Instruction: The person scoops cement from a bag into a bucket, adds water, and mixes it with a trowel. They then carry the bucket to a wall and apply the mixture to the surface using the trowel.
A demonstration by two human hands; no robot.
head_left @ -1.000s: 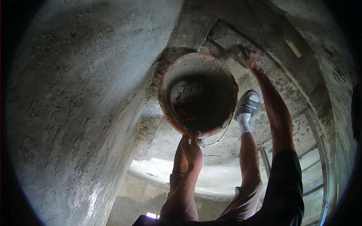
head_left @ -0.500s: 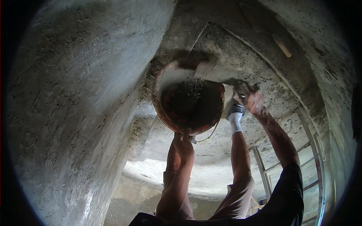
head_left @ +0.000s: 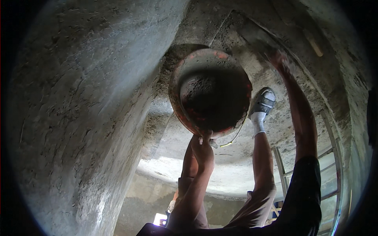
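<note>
My left hand [head_left: 204, 143] grips the near rim of a round bucket [head_left: 242, 118] with a worn orange-red edge. The bucket is tipped so its mouth faces me, and a lump of grey mortar [head_left: 197, 88] shows inside. A thin wire handle with a yellow part [head_left: 226, 144] hangs beside my fingers. Beyond the bucket's far right side, my right hand [head_left: 281, 62] is closed round a trowel [head_left: 256, 37], both smeared by motion. The trowel's blade is over the rough grey floor, apart from the bucket.
A curved plastered wall [head_left: 82, 118] rises on the left. My sandalled foot [head_left: 265, 100] stands right of the bucket. Another tool with a wooden handle [head_left: 315, 45] lies at far right. A metal ladder [head_left: 334, 165] is at the right. Part of another person [head_left: 172, 205] shows low down, by a bright light [head_left: 159, 219].
My right hand has swung the trowel from over the bucket's mouth to the far right. The bucket, still in my left hand, sits slightly further right in view, and my foot is uncovered.
</note>
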